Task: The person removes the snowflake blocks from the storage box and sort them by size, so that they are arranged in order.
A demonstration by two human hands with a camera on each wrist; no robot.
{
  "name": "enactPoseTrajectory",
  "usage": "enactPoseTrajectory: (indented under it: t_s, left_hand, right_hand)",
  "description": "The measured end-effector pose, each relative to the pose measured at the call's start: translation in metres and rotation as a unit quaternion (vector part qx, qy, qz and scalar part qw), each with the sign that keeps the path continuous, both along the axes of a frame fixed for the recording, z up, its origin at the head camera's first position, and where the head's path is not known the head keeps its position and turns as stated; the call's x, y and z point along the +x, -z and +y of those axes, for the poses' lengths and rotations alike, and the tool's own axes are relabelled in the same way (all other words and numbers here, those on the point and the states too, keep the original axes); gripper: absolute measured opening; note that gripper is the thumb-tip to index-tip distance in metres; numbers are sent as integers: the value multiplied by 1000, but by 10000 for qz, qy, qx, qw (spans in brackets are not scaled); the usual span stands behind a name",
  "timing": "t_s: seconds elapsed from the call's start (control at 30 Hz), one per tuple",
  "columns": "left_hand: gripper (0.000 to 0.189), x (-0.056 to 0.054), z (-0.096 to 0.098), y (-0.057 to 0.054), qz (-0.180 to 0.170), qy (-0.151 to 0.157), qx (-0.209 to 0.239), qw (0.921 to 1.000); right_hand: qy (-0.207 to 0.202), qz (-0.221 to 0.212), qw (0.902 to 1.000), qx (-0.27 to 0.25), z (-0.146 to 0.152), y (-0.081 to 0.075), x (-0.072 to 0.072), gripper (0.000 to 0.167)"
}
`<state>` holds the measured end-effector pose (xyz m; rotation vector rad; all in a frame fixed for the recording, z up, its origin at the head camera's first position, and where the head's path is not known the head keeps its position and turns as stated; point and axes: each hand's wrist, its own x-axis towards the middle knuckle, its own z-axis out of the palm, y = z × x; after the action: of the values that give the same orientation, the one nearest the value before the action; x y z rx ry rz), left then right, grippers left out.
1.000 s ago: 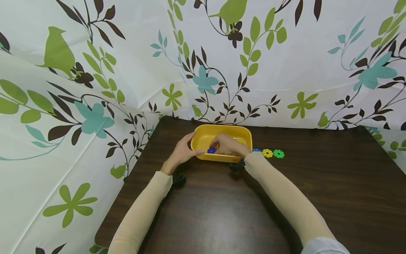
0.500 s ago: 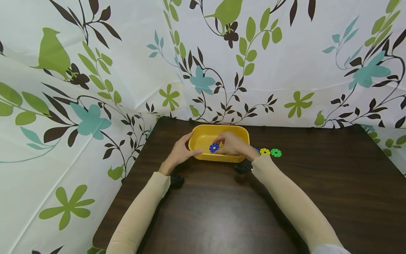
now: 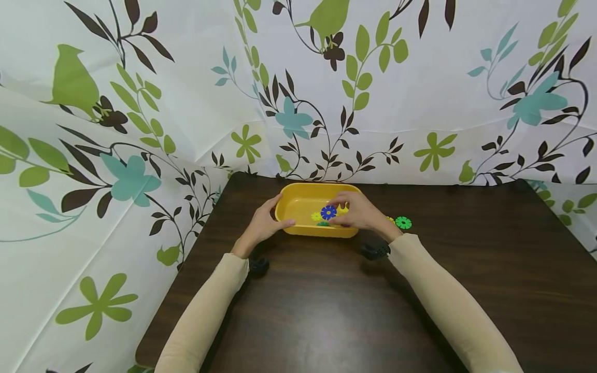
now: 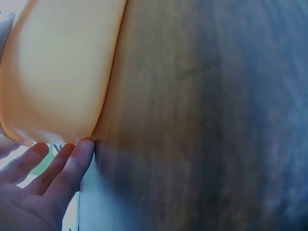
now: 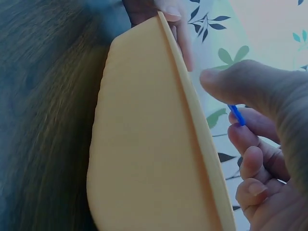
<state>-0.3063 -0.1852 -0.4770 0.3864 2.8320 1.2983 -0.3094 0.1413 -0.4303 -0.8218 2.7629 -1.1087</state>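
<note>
A yellow plastic tub (image 3: 298, 204) stands at the far side of the dark wooden table (image 3: 326, 311). My left hand (image 3: 274, 217) grips its left end, thumb on the front rim and fingers round the corner. Over the tub's inside my right hand (image 3: 337, 212) pinches a blue flower-shaped disc (image 3: 328, 212). Small yellow (image 3: 316, 216) and green (image 3: 323, 224) discs lie in the tub below it. In the right wrist view the blue disc (image 5: 236, 114) shows edge-on between thumb and fingers, beside the tub's wall (image 5: 144, 144). The left wrist view shows the tub (image 4: 57, 72) with my fingers (image 4: 67, 166) against its end.
A green flower disc (image 3: 403, 223) lies on the table right of the tub, and a yellow one (image 3: 391, 219) is partly hidden behind my right wrist. A leaf-and-bird patterned cloth (image 3: 140, 129) walls in the table at the back and left.
My right hand has carried the blue disc rightward, from near the tub's front wall to over its middle. The small discs in the tub now show. The left hand has kept its grip.
</note>
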Motion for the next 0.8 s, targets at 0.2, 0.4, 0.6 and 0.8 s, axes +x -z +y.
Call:
enactPoseTrajectory:
  t_s: [0.2, 0.4, 0.6, 0.8]
  left_hand:
    - [109, 1, 1, 0, -57, -48, 15, 10000]
    - [108, 1, 3, 0, -80, -77, 39, 9999]
    - [107, 1, 3, 0, -78, -59, 9, 10000]
    - [107, 1, 1, 1, -116, -58, -41, 9999]
  right_hand:
    - [294, 60, 9994, -168, 22, 2, 9, 48]
    - [490, 181, 9983, -276, 46, 7, 18, 50]
    - [805, 118, 9959, -385, 72, 16, 23, 46]
    - [1195, -78, 9916, -495, 96, 24, 30, 44]
